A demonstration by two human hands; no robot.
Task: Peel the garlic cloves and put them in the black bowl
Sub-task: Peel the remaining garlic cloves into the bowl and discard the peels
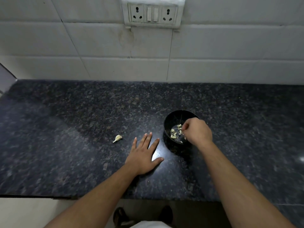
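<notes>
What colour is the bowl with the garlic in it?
Black. The bowl shows in the head view, with pale peeled garlic cloves inside.

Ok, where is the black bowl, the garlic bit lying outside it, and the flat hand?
black bowl (171, 116): head view, far rim.
garlic piece (117, 138): head view, middle of it, on the counter.
left hand (142, 156): head view, back of the hand.
</notes>
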